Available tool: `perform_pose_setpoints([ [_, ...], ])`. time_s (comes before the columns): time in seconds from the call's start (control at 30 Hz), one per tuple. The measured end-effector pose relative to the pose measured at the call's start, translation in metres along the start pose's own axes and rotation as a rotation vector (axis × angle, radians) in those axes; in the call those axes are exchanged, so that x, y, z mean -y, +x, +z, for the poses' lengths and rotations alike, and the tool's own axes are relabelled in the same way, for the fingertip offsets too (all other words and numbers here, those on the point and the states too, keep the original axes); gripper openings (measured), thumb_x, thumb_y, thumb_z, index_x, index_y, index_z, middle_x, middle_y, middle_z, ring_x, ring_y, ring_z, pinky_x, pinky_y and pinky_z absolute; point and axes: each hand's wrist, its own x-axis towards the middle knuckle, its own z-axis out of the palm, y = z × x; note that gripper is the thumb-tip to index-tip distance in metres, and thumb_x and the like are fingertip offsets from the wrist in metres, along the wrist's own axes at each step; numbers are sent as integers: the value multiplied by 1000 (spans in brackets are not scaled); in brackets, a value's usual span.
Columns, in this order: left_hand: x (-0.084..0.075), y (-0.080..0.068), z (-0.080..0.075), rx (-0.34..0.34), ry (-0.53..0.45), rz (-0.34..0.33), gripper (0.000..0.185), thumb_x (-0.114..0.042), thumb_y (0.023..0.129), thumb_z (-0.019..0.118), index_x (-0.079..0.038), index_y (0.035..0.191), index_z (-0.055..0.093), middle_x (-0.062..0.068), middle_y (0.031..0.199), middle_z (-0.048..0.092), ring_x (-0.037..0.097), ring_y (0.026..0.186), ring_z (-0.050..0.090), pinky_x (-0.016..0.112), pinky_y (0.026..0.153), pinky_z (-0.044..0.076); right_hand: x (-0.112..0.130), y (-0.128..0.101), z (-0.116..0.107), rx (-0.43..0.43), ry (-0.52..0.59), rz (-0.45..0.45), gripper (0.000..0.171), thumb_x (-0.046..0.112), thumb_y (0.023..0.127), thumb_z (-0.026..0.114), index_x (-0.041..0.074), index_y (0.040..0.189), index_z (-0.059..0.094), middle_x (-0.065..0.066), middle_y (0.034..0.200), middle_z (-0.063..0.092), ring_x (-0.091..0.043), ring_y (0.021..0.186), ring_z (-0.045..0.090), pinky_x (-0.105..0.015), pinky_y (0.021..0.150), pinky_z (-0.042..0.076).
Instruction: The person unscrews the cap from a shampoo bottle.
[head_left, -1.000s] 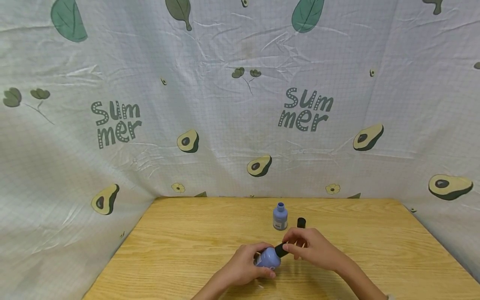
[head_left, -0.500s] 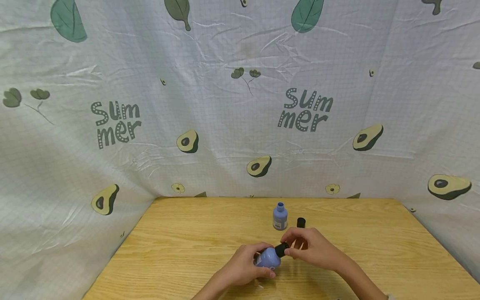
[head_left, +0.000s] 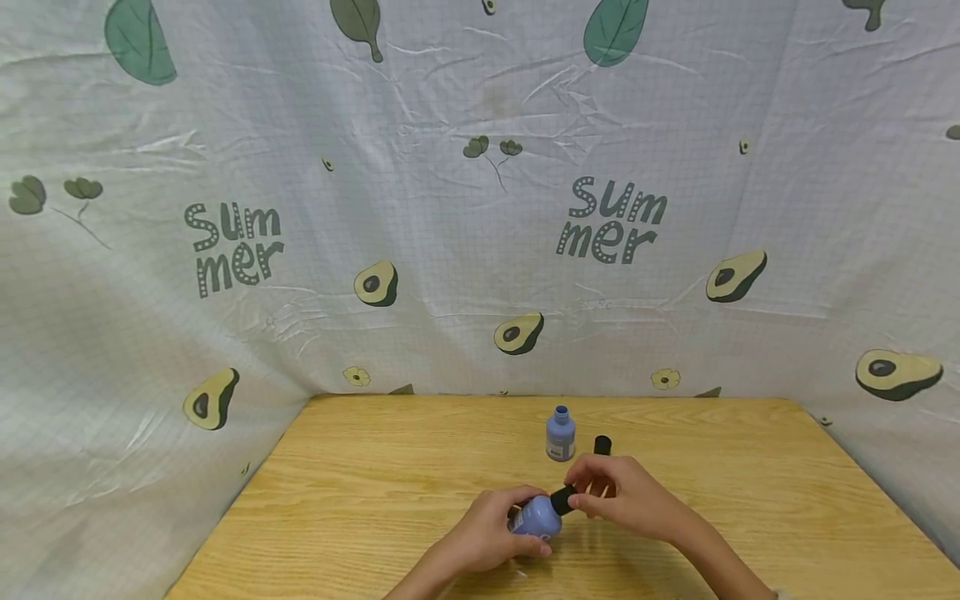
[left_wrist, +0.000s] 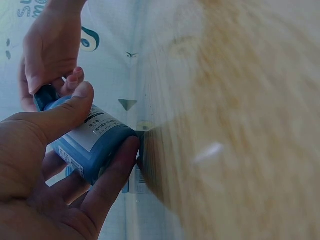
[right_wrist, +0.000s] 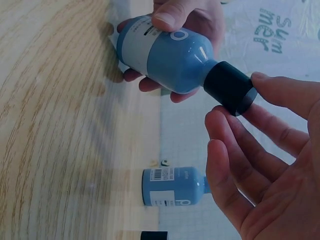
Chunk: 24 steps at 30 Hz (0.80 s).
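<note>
The person's left hand [head_left: 491, 533] curls round the body of a small blue plastic bottle with a white label [head_left: 536, 517], thumb on top and fingers beneath, holding it tilted on its side just above the light wooden table [head_left: 360, 500], near the front edge and a little right of its middle. The right hand [head_left: 626, 496] pinches the bottle's black screw cap [head_left: 561, 500] between the thumb and the fingertips; the other fingers lie loosely spread, as the right wrist view shows.

Toward the back edge a second blue bottle without a cap [head_left: 560, 433] stands upright, with a loose black cap [head_left: 602, 445] just beside it on its right.

The held bottle looks light and stiff, and its smooth plastic could slip or turn in the palm, so the labelled middle seems the surest place to grip. The cap is small and best taken by its sides.
</note>
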Motion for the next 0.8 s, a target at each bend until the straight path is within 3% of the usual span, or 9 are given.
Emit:
perform_pose_setpoints([
  [0.17, 0, 0, 0, -5, 6, -1, 49, -25, 82, 90, -23, 127, 70, -9, 113, 72, 1, 92, 62, 22, 79, 52, 1, 0, -1, -4, -9, -23, 17, 24, 98, 72, 12, 109, 69, -5, 100, 71, -6, 73, 65, -28, 63, 56],
  [0.5, -1, 0, 0, -1, 3, 7, 48, -25, 82, 90, -23, 125, 71, -10, 111, 72, 1, 91, 61, 23, 78, 52, 0, 0, 0, -3, -7, 32, 20, 26, 102, 66, 7, 109, 68, -15, 90, 71, -18, 70, 67, -28, 62, 54],
  [0.8, 0, -1, 0, -6, 3, 4, 48, -26, 81, 90, -24, 125, 70, -11, 110, 72, 1, 90, 61, 22, 78, 52, 0, 0, 0, -23, -30, -16, 17, 25, 98, 72, 12, 108, 69, -3, 96, 71, -7, 73, 65, -28, 62, 55],
])
